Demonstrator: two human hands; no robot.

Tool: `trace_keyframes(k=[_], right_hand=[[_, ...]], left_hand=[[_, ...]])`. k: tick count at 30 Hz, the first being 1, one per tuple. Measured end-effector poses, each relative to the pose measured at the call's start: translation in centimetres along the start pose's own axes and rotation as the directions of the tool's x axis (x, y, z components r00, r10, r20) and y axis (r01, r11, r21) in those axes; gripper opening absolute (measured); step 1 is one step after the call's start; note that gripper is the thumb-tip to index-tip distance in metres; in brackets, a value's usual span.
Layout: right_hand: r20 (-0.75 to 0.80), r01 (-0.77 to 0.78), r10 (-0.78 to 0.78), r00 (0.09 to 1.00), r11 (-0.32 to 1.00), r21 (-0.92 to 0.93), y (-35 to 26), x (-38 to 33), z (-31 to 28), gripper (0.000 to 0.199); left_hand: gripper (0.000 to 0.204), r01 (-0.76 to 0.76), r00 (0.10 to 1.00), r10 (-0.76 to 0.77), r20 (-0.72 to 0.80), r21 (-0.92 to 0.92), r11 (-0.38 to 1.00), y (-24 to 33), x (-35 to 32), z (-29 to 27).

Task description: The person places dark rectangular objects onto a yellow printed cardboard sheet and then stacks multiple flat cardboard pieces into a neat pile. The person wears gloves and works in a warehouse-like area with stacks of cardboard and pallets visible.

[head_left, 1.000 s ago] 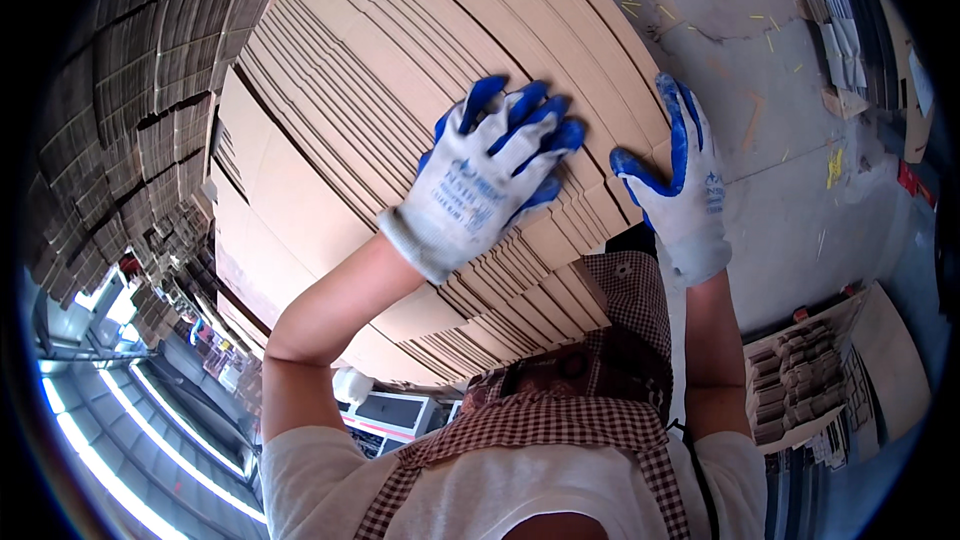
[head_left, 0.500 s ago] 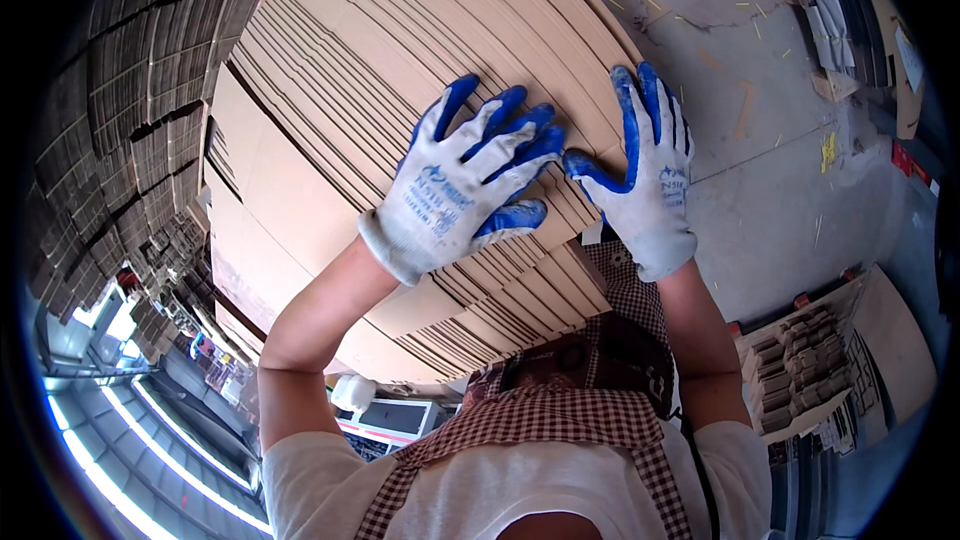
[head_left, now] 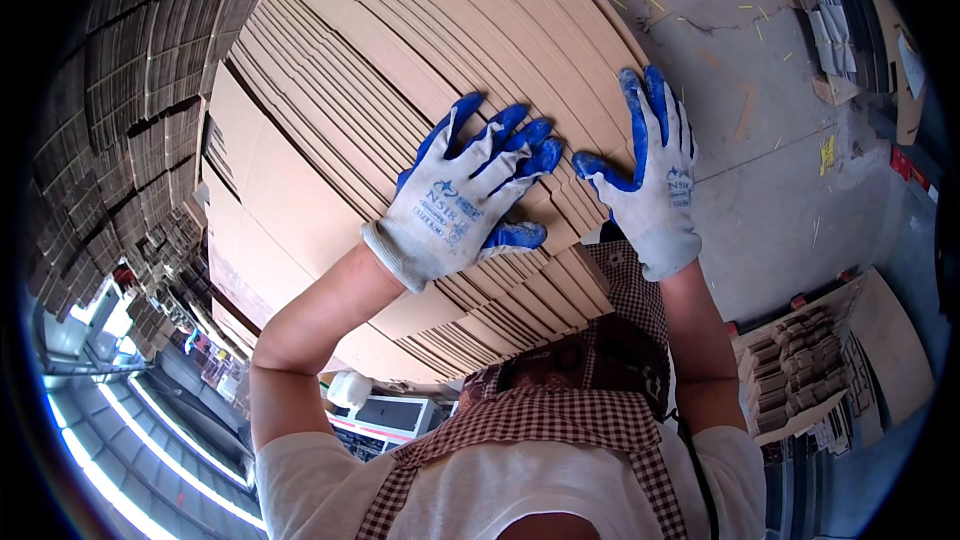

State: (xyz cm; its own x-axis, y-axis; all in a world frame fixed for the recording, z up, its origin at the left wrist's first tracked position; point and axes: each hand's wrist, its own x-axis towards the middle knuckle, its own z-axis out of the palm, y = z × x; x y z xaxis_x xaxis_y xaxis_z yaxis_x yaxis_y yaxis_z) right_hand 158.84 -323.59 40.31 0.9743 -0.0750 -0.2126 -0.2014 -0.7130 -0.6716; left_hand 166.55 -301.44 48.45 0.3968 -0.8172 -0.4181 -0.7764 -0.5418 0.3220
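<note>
A thick stack of flat brown cardboard sheets (head_left: 380,110) stands on edge in front of me. My left hand (head_left: 465,195), in a white glove with blue fingers, presses on the sheet edges with fingers spread and curled over them. My right hand (head_left: 650,175), gloved the same way, lies flat against the right side of the stack, thumb hooked toward the sheets. Neither hand has lifted a sheet clear of the stack.
More stacked cardboard (head_left: 120,140) fills the left side. Grey concrete floor (head_left: 760,140) with scraps lies to the right. A smaller pile of folded cardboard (head_left: 800,370) sits at the lower right. I wear a checked apron (head_left: 560,420).
Both hands have shifted toward each other along the sheet edges; my right hand turned from side-on to flat against the stack and moved up.
</note>
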Motion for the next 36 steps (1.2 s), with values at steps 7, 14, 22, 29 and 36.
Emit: trace_keyframes(k=[7, 14, 22, 29, 36], right_hand=[[0.007, 0.002, -0.002, 1.000, 1.000, 0.004, 0.0, 0.4, 0.3, 0.096], [0.008, -0.009, 0.009, 1.000, 1.000, 0.012, 0.0, 0.3, 0.1, 0.094], [-0.016, 0.014, -0.014, 1.000, 1.000, 0.008, -0.5, 0.3, 0.0, 0.096], [-0.013, -0.007, 0.007, 1.000, 1.000, -0.015, -0.6, -0.2, -0.7, 0.100], [-0.025, 0.039, -0.038, 0.999, 0.998, 0.042, 0.5, -0.1, 0.0, 0.101]], left_hand=[[0.071, -0.008, 1.000, 0.007, -0.006, -0.017, 1.000, -0.6, -1.0, 0.5], [0.071, -0.002, 1.000, 0.002, 0.012, -0.013, 1.000, -0.5, -1.5, 0.7], [0.068, -0.047, 0.998, 0.047, -0.034, 0.016, 0.999, -0.7, -2.0, -0.3], [0.069, -0.040, 0.991, 0.036, -0.130, -0.026, 0.999, 0.0, 1.3, 0.6], [0.072, -0.072, 0.977, 0.072, -0.200, 0.006, 0.997, -0.2, 1.6, 2.0]])
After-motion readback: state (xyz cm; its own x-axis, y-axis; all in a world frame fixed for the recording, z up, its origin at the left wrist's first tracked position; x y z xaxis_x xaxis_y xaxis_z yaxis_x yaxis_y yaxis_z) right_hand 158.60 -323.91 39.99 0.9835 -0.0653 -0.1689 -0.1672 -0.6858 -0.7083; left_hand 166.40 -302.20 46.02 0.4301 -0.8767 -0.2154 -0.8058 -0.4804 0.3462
